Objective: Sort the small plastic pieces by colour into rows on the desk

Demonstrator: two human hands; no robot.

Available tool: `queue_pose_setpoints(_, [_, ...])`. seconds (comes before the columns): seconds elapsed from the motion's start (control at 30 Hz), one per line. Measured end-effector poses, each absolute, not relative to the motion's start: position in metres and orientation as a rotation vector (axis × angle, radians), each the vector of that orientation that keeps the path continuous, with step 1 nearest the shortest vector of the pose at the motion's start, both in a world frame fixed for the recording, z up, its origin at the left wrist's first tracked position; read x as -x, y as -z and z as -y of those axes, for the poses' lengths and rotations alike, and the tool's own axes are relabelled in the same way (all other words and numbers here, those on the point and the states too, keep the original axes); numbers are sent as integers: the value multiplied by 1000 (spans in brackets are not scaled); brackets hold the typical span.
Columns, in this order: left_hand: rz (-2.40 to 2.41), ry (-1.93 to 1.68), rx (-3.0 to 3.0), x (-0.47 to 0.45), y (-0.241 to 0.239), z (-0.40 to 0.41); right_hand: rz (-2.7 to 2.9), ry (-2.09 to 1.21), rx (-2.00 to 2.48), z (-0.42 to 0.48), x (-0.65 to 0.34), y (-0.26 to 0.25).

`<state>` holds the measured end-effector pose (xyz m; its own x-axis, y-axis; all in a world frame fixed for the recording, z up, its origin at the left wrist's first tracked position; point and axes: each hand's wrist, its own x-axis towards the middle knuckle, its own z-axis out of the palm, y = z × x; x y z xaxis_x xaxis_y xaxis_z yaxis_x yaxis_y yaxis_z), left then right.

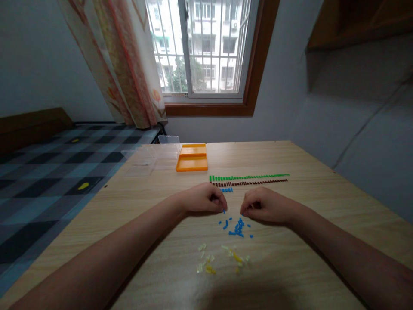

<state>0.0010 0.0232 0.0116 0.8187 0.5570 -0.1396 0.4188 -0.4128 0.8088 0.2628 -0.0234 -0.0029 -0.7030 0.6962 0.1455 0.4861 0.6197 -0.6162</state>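
My left hand [208, 199] rests low over the table with its fingertips pinched on a small blue piece [223, 211]. Across a short gap, my right hand [263, 206] has thumb and finger pressed together at the tabletop, with a speck of blue at the tips. Just nearer to me lies a loose pile of small blue pieces [238, 228]. Beyond the hands run a green row [248, 177] and a dark red row [248, 183] of tiny pieces. A short blue row [227, 190] starts below them, partly hidden by my left hand.
Pale and yellow pieces [237, 257] lie scattered near me. An orange two-part tray [192, 168] stands at the back, beside clear plastic boxes [140, 161]. The wooden table [155, 241] meets a bed [97, 159] on the left and a wall on the right.
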Motion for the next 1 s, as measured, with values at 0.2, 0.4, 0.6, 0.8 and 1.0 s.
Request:
queue_pose_setpoints(0.2, [-747,-196,-2171,-5,-10,-19,2413,-966,934,24,-268,1])
queue_pose_setpoints(0.4, [-690,-218,-2187,-3,-8,-23,2443,-730,767,34,-254,-1])
queue_pose_setpoints(0.6, [-675,-251,-2052,-2,-7,-26,2582,-602,681,50,-235,0])
queue_pose_setpoints(0.8, [-697,-231,-2062,-2,-9,-25,2638,-460,761,47,-233,-1])
queue_pose_setpoints(1.0, [-708,-221,-2100,-3,-10,-25,2550,-435,903,40,-234,2])
